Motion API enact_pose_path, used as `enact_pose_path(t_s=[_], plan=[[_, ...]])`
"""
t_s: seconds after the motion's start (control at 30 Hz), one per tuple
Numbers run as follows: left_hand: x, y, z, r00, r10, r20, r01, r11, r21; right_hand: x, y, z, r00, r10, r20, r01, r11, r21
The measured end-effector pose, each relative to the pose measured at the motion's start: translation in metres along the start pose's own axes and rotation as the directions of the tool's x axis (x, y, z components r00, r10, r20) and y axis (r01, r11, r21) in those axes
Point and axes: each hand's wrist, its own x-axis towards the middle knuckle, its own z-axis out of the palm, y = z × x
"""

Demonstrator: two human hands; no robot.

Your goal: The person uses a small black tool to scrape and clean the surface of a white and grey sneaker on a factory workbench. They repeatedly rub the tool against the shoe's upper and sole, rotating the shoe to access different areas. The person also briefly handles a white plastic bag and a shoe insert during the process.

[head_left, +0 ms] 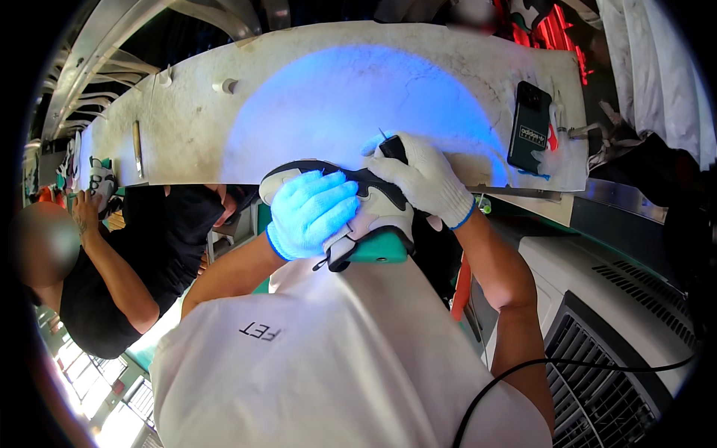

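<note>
Two gloved hands, one shoe (392,214): we find it tilted at the near edge of the table (202,123), in front of the apron (336,373). Left hand (314,213) grasps it, fingers spread over the upper, probably to steady it; thumb hidden. Right hand (420,175) grips a black-handled pointed tool (393,149), tip up and off the shoe, perhaps keeping the upper unscratched. We can't tell if this hand touches the shoe. Phone (529,127) lies right, likely parked clear of the work.
</note>
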Motion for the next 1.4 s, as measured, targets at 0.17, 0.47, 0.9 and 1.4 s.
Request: enact_pose_path(t_s=[0.17,0.47,0.9,1.4], plan=[[0.003,0.001,0.000,0.999,-0.028,-0.019,0.028,1.000,-0.005,0.039,-0.016,0.000,0.999,0.037,0.022,-0.033,0.982,-0.185],[0.030,-0.008,-0.015,0.780,-0.550,0.298,0.625,0.710,-0.325,0.036,0.041,-0.067,0.787,0.297,-0.541,0.014,0.868,0.496],[0.080,-0.053,-0.034,0.745,-0.520,0.418,0.489,0.851,0.189,-0.030,0.036,0.009,0.720,0.002,-0.694,0.163,0.972,0.171],[0.088,-0.086,-0.035,0.617,-0.609,0.499,0.670,0.738,0.072,-0.017,0.036,0.022,0.833,-0.150,-0.533,-0.098,0.908,-0.408]])
